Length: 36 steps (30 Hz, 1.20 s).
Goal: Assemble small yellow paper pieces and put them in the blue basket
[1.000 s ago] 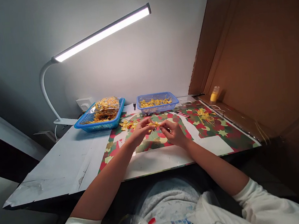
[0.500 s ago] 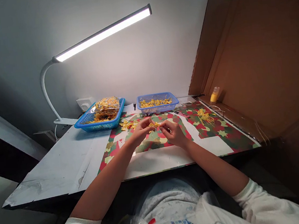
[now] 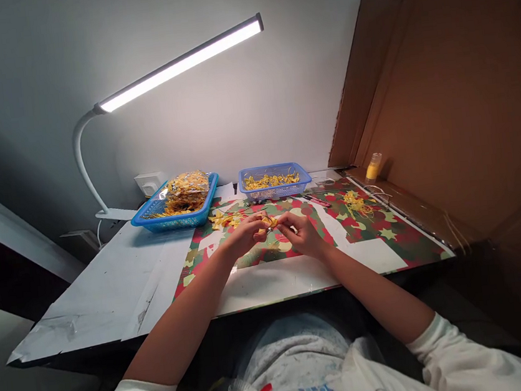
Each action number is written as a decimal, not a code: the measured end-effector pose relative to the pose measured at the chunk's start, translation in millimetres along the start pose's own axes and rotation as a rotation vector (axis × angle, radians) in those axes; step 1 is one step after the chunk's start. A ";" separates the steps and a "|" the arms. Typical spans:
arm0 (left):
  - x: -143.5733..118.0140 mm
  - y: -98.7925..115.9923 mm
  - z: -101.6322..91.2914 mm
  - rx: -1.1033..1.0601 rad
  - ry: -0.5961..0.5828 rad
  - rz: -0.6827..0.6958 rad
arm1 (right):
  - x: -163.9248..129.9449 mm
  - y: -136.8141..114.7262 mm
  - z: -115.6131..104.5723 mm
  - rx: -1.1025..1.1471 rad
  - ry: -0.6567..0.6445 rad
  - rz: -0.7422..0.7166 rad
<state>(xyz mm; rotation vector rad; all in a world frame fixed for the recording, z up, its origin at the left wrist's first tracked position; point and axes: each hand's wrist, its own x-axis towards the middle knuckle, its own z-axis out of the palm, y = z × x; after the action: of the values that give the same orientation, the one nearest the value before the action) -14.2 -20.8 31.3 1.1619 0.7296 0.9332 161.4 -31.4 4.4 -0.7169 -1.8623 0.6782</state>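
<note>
Both hands pinching same tiny yellow piece (image 3: 270,221) at frame centre, just above patterned mat (image 3: 378,235). Left hand (image 3: 245,235) fingertips pressed together on its left end, right hand (image 3: 300,232) nipping right end. Can't tell what piece is exactly, too small. Loose yellow bits (image 3: 224,219) on mat just behind left hand, another clump (image 3: 354,202) off to right. Two blue baskets at back: big one (image 3: 174,203) with bagged yellow stuff, smaller one (image 3: 274,181) right of it. Lit desk lamp (image 3: 179,63) overhead, upper left. Small yellow bottle (image 3: 372,166) against cardboard wall (image 3: 456,98), right.
</note>
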 end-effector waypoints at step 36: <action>-3.5 3.1 -2.2 -0.316 -0.044 -0.248 | -1.7 0.8 0.4 -0.072 0.009 -0.030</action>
<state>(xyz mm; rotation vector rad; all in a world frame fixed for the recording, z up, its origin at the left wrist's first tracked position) -18.4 -22.6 33.8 0.7918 0.6469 0.7779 161.7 -32.2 2.7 -0.7363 -1.8932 0.5899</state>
